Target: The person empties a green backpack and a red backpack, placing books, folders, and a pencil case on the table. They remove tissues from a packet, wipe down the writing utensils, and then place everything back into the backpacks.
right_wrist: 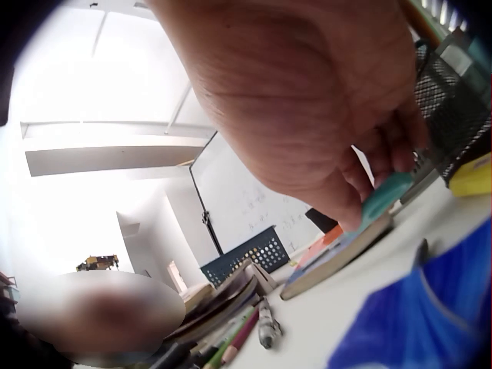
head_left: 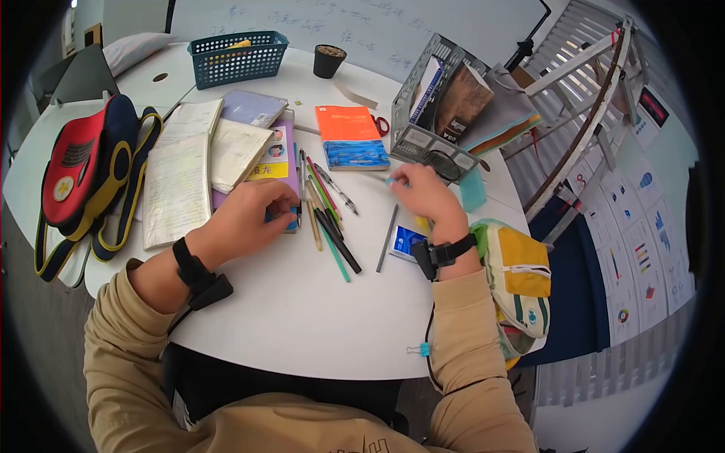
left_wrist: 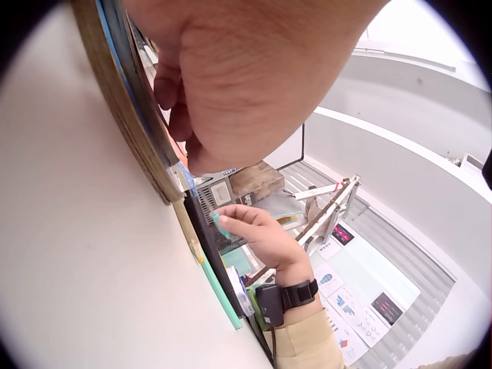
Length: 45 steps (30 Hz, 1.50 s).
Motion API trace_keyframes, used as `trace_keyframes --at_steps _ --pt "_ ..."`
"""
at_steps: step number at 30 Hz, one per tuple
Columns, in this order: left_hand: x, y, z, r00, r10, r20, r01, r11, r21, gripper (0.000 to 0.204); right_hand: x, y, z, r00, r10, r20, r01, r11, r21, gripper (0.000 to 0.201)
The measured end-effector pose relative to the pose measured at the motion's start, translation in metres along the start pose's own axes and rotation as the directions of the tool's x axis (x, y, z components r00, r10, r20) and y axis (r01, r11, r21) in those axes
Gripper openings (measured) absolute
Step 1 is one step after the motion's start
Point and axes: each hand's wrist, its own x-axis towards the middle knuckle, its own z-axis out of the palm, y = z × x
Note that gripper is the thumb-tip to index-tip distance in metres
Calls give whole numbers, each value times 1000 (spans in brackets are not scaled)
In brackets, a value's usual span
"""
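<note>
My right hand (head_left: 427, 198) pinches a small teal oblong thing (right_wrist: 387, 198) above the table, in front of the grey mesh holder; its kind I cannot tell. Loosely curled, my left hand (head_left: 245, 211) rests at the near edge of the purple notebook (head_left: 289, 174), its fingertips over a blue corner. Between the hands lie several pens and pencils, among them a black pen (head_left: 337, 240), a green pencil (head_left: 335, 257) and a clear pen (head_left: 337, 189). A grey pencil (head_left: 387, 238) lies apart from them, beside a blue packet (head_left: 408, 243) near my right wrist.
An orange and blue book (head_left: 352, 136) lies ahead, red scissors (head_left: 382, 125) beside it. Farther back stand a teal basket (head_left: 238, 64) and a small pot (head_left: 328, 64). White papers (head_left: 177, 166) and a red schoolbag (head_left: 75, 166) are left; a yellow and white bag (head_left: 517, 264) is right.
</note>
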Motion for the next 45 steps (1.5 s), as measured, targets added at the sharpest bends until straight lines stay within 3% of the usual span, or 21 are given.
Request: trace_keyframes --at_steps 2,5,8,11,17,20,23,26,29,32,35,38,39,41,44,45 --pt "0 1 0 1000 2 -4 -2 1000 8 20 0 4 -11 974 3 -227 19 995 98 32" --pt "0 1 0 1000 -9 -2 9 1000 -12 20 -7 0 -44 897 125 -425 -26 973 231 28" --pt "1 0 1 1000 -7 2 7 1000 1 20 -11 23 -61 782 110 -614 -4 985 171 28" --pt "1 0 1 1000 -15 12 15 1000 3 21 -18 38 -69 741 166 -651 -160 985 69 25" --pt "1 2 1 999 -34 11 34 999 -24 21 -15 47 -63 719 169 -674 -163 984 72 24" --pt "1 3 -1 998 -50 28 50 999 -10 22 -18 39 -69 574 153 -804 -129 987 95 25" --pt "1 3 -1 999 -39 24 39 999 -14 22 -17 49 -68 610 157 -777 -256 967 -6 29" --pt "1 4 -1 999 -35 28 36 999 -14 22 -16 55 -64 799 228 -556 -228 971 72 33" --pt "1 1 -1 999 -24 28 24 1000 -20 23 -14 56 -56 850 219 -478 -173 975 140 35" --pt "0 2 -2 1000 -11 8 11 1000 -23 22 -18 46 -59 835 270 -479 -269 960 72 33" --pt "-1 0 -1 1000 5 -5 -5 1000 -24 22 -23 31 -61 804 188 -565 -250 968 -34 30" --pt "-1 0 -2 1000 5 0 -5 1000 -3 23 -18 1 -52 823 34 -567 -24 999 25 29" --pt "0 0 -4 1000 9 -6 -9 1000 1 23 -13 -13 -47 891 109 -441 -18 979 204 30" --pt "-1 0 -2 1000 9 -3 -9 1000 0 22 5 -31 -30 972 102 -211 -41 961 274 36" --pt "-2 -6 1 1000 19 -14 -20 999 -34 23 43 -39 6 990 137 -25 -138 990 -27 45" --pt "-2 -6 1 1000 15 -13 -16 999 -47 23 53 -36 14 986 167 -6 -168 985 -27 47"
